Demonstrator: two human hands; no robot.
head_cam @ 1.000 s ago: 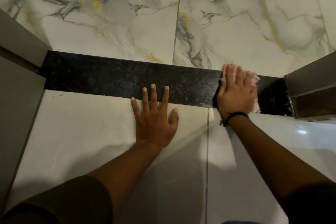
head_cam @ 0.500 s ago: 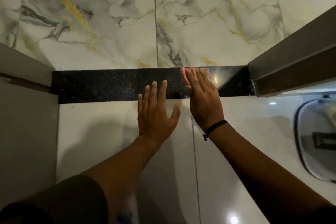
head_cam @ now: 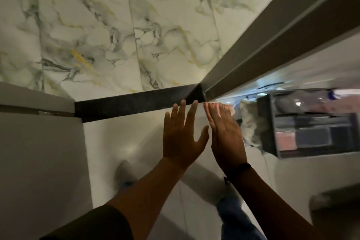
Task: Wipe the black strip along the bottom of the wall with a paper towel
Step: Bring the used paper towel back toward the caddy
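Observation:
The black strip (head_cam: 126, 103) runs along the foot of the marble wall, from a grey panel on the left to a grey door frame on the right. My left hand (head_cam: 183, 134) is open with its fingers spread, the fingertips at the strip's lower edge near its right end. My right hand (head_cam: 224, 134) is flat with the fingers together, just right of the left hand, below the strip's right corner. A pale edge of the paper towel (head_cam: 230, 107) shows beside its fingertips; the rest is hidden under the hand.
A grey door frame (head_cam: 272, 45) slants up to the right. Behind it stands a grey box (head_cam: 311, 122) with blurred items and a crumpled white thing (head_cam: 251, 124). A grey panel (head_cam: 39, 152) fills the left. My shoe (head_cam: 124, 171) is on the white floor.
The view has swung right and tilted. Both hands have shifted toward the strip's right end, and my right hand has slid off the strip face to just below its corner.

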